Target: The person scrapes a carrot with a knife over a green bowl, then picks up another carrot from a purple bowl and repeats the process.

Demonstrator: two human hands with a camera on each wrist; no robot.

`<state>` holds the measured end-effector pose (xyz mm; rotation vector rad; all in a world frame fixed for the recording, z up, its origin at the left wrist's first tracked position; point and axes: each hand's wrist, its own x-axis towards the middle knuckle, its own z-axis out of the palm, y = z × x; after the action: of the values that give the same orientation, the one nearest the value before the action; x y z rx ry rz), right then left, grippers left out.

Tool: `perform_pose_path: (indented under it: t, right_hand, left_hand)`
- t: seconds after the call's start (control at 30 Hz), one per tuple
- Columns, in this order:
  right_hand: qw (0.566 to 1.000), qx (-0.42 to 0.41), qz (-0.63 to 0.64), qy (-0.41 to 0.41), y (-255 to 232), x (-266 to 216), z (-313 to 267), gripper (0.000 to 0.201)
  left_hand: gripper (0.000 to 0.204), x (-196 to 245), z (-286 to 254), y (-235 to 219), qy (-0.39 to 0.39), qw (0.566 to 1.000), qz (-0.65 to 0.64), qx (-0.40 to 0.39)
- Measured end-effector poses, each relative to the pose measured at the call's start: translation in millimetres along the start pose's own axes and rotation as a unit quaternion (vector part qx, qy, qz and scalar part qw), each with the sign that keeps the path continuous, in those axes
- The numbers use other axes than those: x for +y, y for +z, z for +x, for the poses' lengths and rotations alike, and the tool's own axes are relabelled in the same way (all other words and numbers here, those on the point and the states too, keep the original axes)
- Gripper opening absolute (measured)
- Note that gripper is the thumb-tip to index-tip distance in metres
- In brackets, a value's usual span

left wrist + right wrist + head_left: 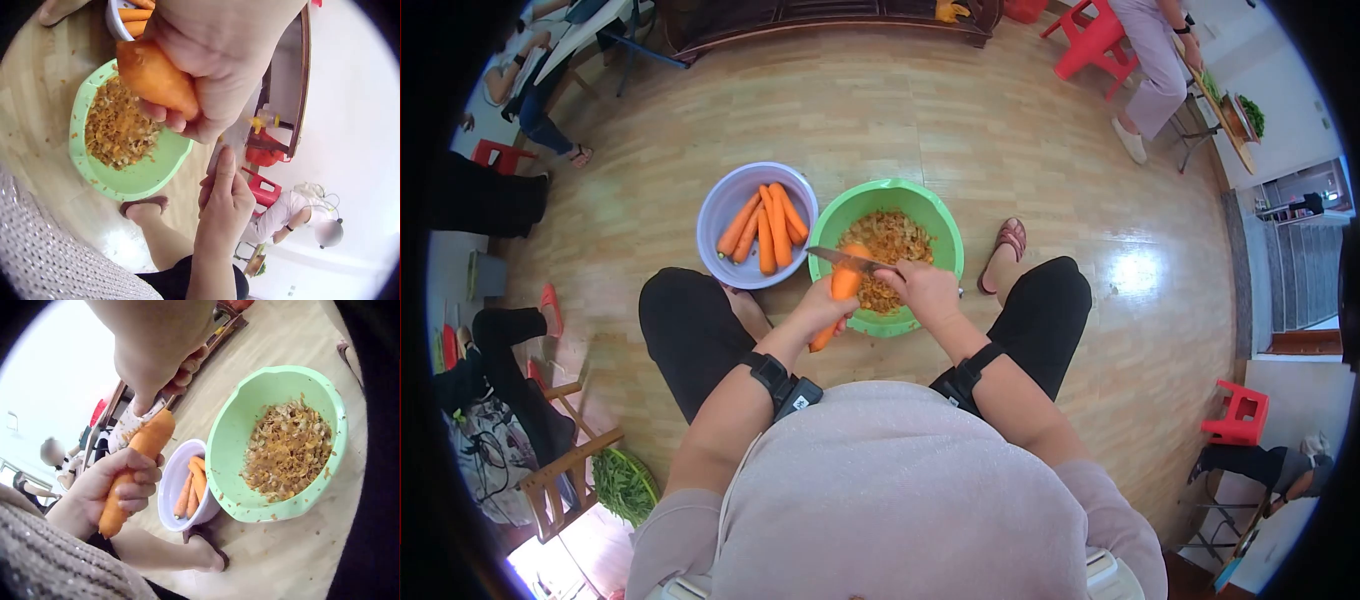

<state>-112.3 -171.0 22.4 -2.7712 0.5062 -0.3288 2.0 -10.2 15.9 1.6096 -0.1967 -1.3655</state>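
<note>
So on the left a bunch of carrots [776, 232] is held in the purple bowl [712, 205], which is set on the floor [1000, 150] right beside the green one, and just in front of the two bowls a loose carrot [846, 283] is gripped, tilted, in the curled fingers of the left hand [824, 308]. The knife [838, 257] is seen crossing that carrot's far end, its handle pinched by the right hand [930, 290], thumb stretched along it, while the green bowl [946, 220] below is partly filled with brownish-orange scraps [890, 232].
</note>
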Motion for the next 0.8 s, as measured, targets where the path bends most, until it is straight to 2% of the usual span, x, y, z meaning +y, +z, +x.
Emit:
perform_pose_path:
  t: [0.13, 0.2, 0.23, 0.27, 0.3, 0.33, 0.37, 0.4, 0.43, 0.5, 0.53, 0.6, 0.63, 0.7, 0.73, 0.8]
  right_hand:
    - [0.996, -0.016, -0.019, 0.086, 2.5, 20.0, 4.3, 0.045]
    - [0.996, -0.010, -0.021, 0.085, -5.2, 18.7, 1.3, 0.044]
    - [0.997, -0.007, -0.023, 0.077, -8.9, 14.8, 2.3, 0.043]
    - [0.997, -0.002, -0.006, 0.073, -9.7, 9.8, 0.3, 0.042]
    - [0.998, 0.006, 0.018, 0.053, -7.7, 5.1, -1.2, 0.041]
    - [0.999, 0.018, 0.043, 0.020, -8.9, -1.0, -0.8, 0.038]
    - [0.997, -0.045, 0.064, 0.021, -14.0, -3.1, -2.1, 0.041]
    - [0.996, -0.062, 0.065, 0.001, -17.4, -5.6, -4.1, 0.041]
    - [0.997, -0.044, 0.064, -0.005, -7.8, 1.4, -6.2, 0.043]
    - [0.996, -0.062, -0.002, 0.058, -1.2, 6.1, -1.8, 0.044]
    - [0.997, -0.055, 0.000, 0.048, 3.3, 18.3, -4.2, 0.044]
    - [0.991, -0.074, -0.078, 0.077, 9.5, 40.1, -3.3, 0.042]
    - [0.993, -0.064, -0.074, 0.071, 9.8, 36.9, -2.4, 0.042]
    - [0.994, 0.026, -0.023, 0.108, 6.5, 27.9, -3.8, 0.043]
    - [0.994, 0.026, -0.025, 0.104, 4.7, 25.9, -1.6, 0.043]
    - [0.995, 0.033, -0.007, 0.095, -1.4, 24.4, -5.8, 0.041]
  left_hand:
    - [0.032, -2.8, -0.6, -2.4, -0.015, 1.000, 0.002, 0.007]
    - [0.032, -11.4, 4.4, -3.9, -0.006, 0.999, 0.046, 0.005]
    - [0.031, -22.5, 13.7, -7.2, 0.024, 0.999, 0.044, 0.006]
    - [0.032, -21.4, 11.3, -6.0, 0.003, 0.995, 0.085, 0.044]
    - [0.037, -25.8, 13.3, -3.4, 0.020, 0.993, 0.086, 0.075]
    - [0.046, -29.7, 16.6, -5.9, 0.024, 0.991, 0.112, 0.073]
    - [0.052, -41.8, 25.1, -6.5, 0.073, 0.985, 0.123, 0.096]
    - [0.057, -41.5, 29.5, -7.2, 0.040, 0.986, 0.148, 0.058]
    - [0.052, -26.3, 13.2, -0.5, 0.037, 0.990, 0.118, 0.062]
    - [0.042, -31.6, 18.5, -3.3, 0.056, 0.997, 0.057, 0.023]
    - [0.035, -32.7, 19.2, -3.5, 0.042, 0.996, 0.076, 0.027]
    - [0.032, -13.3, -1.3, 1.8, 0.091, 0.985, 0.148, 0.002]
    - [0.032, -12.9, 0.9, 0.5, 0.098, 0.983, 0.153, 0.011]
    - [0.033, -17.8, 6.5, 3.0, 0.121, 0.984, 0.131, -0.003]
    - [0.033, -18.6, 9.5, 1.1, 0.124, 0.984, 0.128, -0.002]
    - [0.032, -20.4, 10.8, 3.1, 0.073, 0.994, 0.086, 0.017]
